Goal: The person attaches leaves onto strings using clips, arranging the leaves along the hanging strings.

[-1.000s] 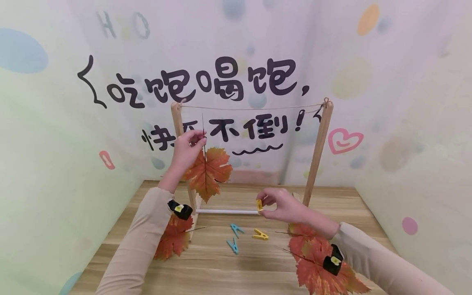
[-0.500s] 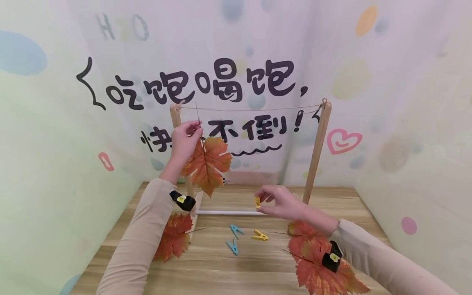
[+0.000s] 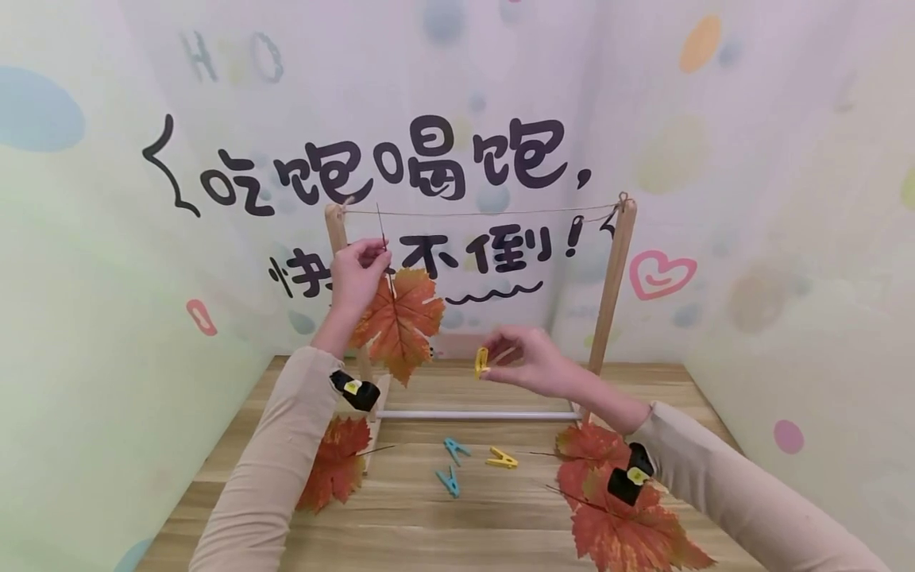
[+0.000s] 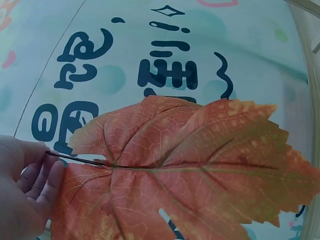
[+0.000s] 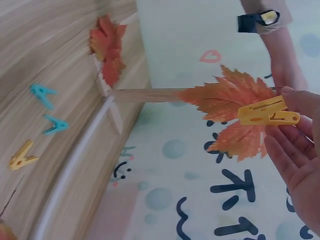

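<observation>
My left hand [image 3: 360,274] pinches the dark stem of an orange-red artificial leaf [image 3: 402,322] that hangs below the fingers. The stem's tip reaches up to the string [image 3: 465,213] near the left post; whether they touch I cannot tell. Large in the left wrist view, the leaf [image 4: 190,165] spreads out from the left hand [image 4: 30,185]. Between thumb and fingers my right hand [image 3: 532,361] holds a yellow clothespin [image 3: 481,363], in the air to the right of the leaf and lower. The right wrist view shows this clothespin [image 5: 270,112] pinched at one end.
The string runs between a left wooden post [image 3: 336,226] and a right wooden post [image 3: 613,278], joined low by a white rod [image 3: 479,415]. Two blue clothespins [image 3: 455,450] and a yellow clothespin [image 3: 503,457] lie on the table. More leaves lie at left [image 3: 339,465] and right [image 3: 632,528].
My left hand has raised the leaf a little, so its stem tip now reaches string height. The right hand has moved up and left with the yellow clothespin.
</observation>
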`<state>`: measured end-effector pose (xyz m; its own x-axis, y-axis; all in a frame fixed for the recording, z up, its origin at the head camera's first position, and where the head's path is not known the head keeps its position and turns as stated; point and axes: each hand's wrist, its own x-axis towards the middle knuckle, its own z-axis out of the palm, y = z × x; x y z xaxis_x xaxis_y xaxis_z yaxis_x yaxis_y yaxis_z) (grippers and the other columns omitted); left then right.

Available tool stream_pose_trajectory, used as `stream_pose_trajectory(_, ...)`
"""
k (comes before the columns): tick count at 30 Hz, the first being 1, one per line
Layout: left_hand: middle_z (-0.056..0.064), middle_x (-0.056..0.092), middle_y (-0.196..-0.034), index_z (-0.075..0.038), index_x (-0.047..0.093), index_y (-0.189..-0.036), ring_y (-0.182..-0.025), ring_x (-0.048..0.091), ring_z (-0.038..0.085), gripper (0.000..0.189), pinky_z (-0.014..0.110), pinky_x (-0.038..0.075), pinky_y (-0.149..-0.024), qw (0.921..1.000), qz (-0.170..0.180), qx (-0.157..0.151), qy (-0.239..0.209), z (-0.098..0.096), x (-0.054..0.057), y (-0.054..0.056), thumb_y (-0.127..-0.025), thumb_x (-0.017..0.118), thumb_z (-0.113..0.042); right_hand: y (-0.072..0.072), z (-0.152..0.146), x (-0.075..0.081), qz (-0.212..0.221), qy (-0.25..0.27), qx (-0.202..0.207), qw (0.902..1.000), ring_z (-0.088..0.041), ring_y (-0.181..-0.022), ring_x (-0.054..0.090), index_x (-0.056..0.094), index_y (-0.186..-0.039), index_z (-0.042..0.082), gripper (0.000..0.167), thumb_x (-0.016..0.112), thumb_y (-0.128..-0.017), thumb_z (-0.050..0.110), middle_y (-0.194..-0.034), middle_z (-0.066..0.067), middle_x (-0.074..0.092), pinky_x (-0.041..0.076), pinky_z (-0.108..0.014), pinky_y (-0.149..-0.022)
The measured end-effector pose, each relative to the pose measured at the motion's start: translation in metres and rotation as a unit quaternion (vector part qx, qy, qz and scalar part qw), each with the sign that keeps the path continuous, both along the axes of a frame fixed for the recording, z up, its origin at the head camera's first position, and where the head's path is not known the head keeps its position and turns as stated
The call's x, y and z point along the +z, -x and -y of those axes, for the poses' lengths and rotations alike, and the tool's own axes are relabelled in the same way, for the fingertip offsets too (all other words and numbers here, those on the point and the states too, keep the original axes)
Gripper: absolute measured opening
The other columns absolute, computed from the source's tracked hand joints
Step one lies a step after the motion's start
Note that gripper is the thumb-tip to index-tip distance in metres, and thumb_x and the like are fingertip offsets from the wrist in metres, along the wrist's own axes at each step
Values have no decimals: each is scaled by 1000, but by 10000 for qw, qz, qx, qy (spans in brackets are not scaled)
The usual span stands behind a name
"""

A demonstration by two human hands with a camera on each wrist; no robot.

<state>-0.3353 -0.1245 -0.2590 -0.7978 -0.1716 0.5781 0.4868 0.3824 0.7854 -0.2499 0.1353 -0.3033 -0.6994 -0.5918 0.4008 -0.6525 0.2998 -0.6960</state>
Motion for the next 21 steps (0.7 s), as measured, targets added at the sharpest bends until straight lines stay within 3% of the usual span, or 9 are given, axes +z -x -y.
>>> stream_pose_trajectory(6,22,66,-92,7,66,-97,-64,53,-1,18,11,45,-62,9995,-61,87,-303,1,-3,3,-83,63,-4,6,2,16,200,559,-221,9980,-17,-80,62,58,-104,-7,31,69,-75,-2,-91,-15,64,53,-28,-70)
stream_pose_trajectory(15,22,66,-92,8,65,-97,-65,53,-2,19,12,44,-63,9989,-258,25,-402,-1,-2,2,-83,64,-4,18,4,43,-252,484,-435,9976,-24,-82,63,58,-101,-8,28,68,-76,-4,-92,-17,63,53,-27,-70)
stream_pose_trajectory(21,21,66,-92,8,65,-96,-64,53,-3,18,11,44,-62,9989,-285,47,-367,-3,-1,2,-82,64,-3,30,11,70,-432,513,-511,9964,-25,-83,63,57,-101,-8,28,68,-75,-4,-95,-17,62,53,-26,-71)
